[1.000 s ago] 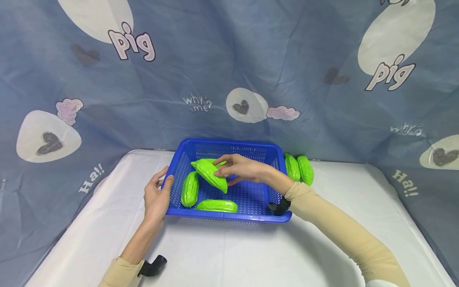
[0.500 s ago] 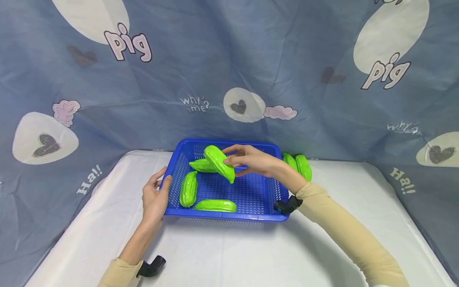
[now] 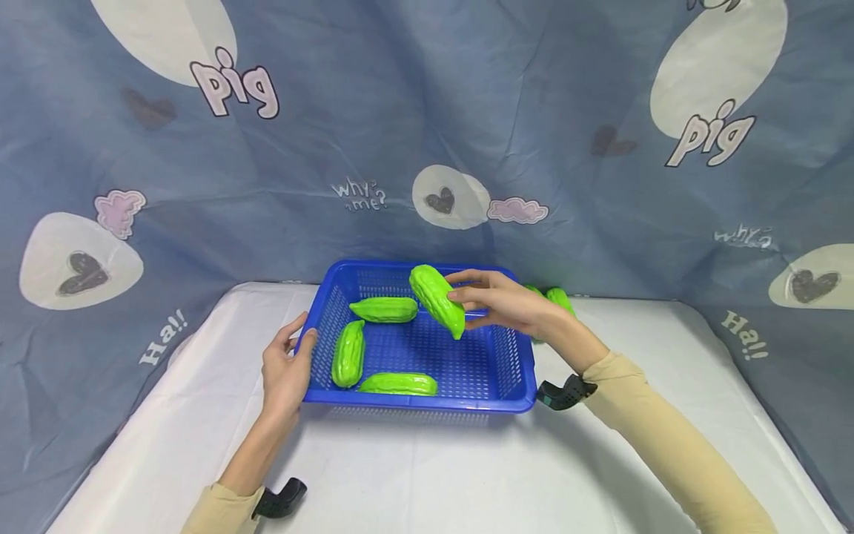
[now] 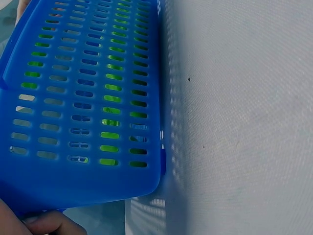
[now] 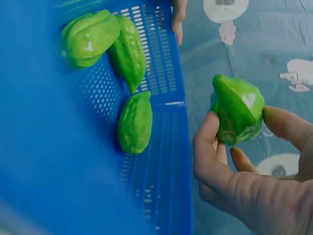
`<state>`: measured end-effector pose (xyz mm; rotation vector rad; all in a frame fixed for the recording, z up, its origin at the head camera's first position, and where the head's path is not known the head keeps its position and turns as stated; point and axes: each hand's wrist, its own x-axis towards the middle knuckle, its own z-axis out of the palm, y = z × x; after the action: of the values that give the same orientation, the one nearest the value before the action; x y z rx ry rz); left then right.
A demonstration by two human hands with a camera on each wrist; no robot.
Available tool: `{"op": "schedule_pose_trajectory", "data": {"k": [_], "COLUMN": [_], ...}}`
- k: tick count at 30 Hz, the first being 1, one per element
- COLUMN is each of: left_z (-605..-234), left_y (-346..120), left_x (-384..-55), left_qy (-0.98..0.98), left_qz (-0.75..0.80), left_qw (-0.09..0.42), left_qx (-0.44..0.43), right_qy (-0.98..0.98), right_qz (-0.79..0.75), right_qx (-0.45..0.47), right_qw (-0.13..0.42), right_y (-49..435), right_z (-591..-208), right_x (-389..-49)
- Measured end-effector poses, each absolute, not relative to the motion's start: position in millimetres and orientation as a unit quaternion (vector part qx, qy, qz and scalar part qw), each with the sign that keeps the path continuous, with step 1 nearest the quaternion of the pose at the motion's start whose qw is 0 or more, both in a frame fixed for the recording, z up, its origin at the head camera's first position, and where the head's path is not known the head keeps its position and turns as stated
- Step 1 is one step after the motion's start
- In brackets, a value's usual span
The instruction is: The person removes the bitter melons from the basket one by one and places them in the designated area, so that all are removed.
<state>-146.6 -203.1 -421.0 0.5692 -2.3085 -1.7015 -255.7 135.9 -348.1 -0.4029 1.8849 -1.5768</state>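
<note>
In the head view my right hand [image 3: 507, 302] pinches a bright green bitter melon [image 3: 435, 297] between thumb and fingers, raised above the right half of a blue plastic basket [image 3: 420, 405]. The right wrist view shows this bitter melon [image 5: 238, 110] end-on, with the fingers on one side and the thumb on the other. My left hand [image 3: 285, 368] grips the basket's left rim, its thumb on top. Inside the basket lie three more bitter melons: one along the back [image 3: 385, 310], one at the left [image 3: 348, 354], one along the front wall [image 3: 399, 383].
Beyond the basket's right side, more bitter melons [image 3: 559, 299] lie on the white tablecloth [image 3: 414, 475], partly hidden by my right arm. A blue printed cloth [image 3: 320, 133] hangs behind the table. Each forearm wears a black wrist device [image 3: 567, 391].
My right hand has lifted the bitter melon up and moved it to the right, uncovering the one at the back of the basket. The left hand keeps its hold on the rim.
</note>
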Motion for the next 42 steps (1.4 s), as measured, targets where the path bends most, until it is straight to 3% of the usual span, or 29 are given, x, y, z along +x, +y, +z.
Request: {"op": "schedule_pose_trajectory", "data": {"k": [42], "left_z": [-424], "left_y": [-204], "left_x": [-147], "left_qy": [-0.784], "left_qz": [-0.584], "left_qw": [0.099], "left_qx": [0.187], "right_qy": [0.724], "right_qz": [-0.651], "right_qx": [-0.067], "right_qw": [0.219], "right_y": [281], "right_z": [-370], "right_x": [-252]}}
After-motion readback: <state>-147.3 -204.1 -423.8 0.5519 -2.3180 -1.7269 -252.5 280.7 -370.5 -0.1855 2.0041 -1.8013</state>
